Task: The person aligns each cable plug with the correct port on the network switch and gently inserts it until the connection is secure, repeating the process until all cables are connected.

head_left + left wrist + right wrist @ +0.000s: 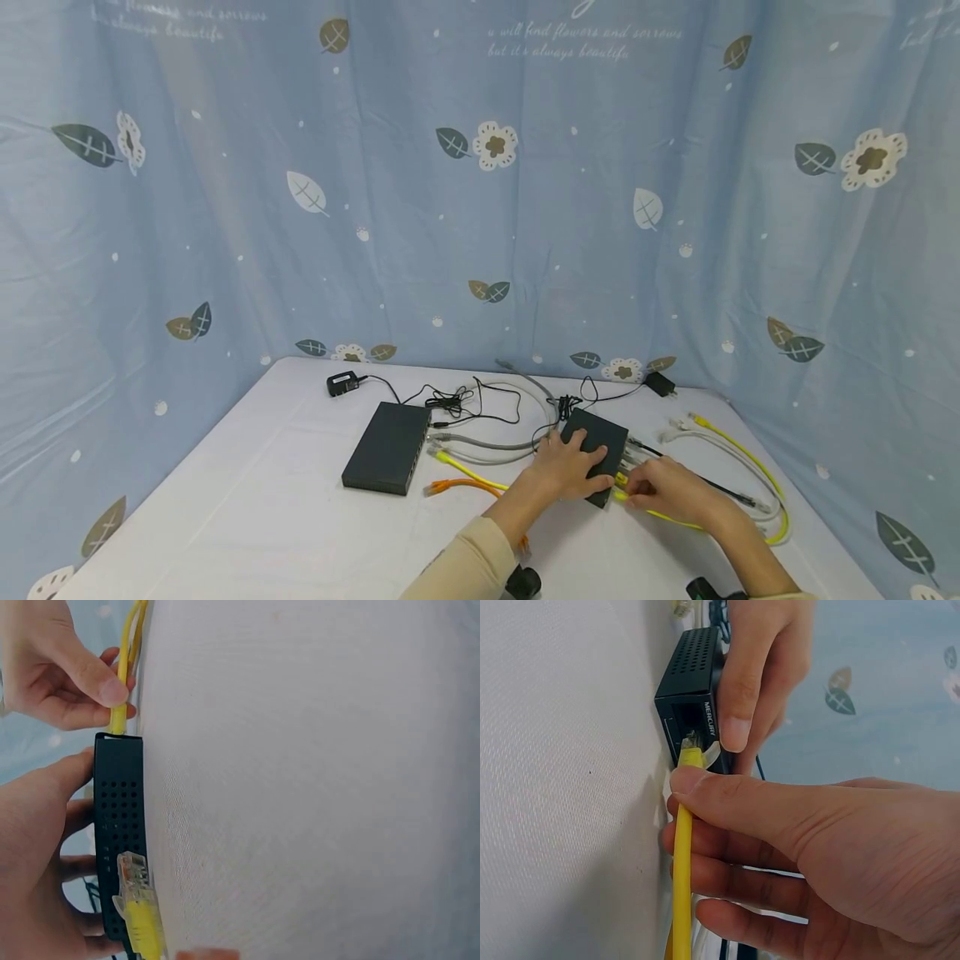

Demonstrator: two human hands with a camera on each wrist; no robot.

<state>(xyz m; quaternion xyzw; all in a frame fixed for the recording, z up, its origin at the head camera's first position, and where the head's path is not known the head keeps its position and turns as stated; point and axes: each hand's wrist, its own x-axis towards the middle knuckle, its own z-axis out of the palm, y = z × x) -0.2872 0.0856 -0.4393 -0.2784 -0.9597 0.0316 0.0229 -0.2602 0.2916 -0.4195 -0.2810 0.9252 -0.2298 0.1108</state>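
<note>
A small black network switch (600,437), marked MERCURY in the right wrist view, lies on the right part of the table. My left hand (566,467) rests on its top with spread fingers. My right hand (670,492) pinches a yellow network cable (682,870) between thumb and fingers just behind its plug. The plug's clear tip (690,740) is at the mouth of a port on the switch's end; how deep it sits cannot be told. Other cables run from the same side. Another yellow plug (139,907) shows beside the switch in the left wrist view.
A larger black box (387,447) lies left of centre. Black power leads run to two adapters, one (342,383) back left, one (660,384) back right. Grey cables (495,442) and an orange cable (465,483) lie between the boxes. White and yellow cables (776,492) curve at right.
</note>
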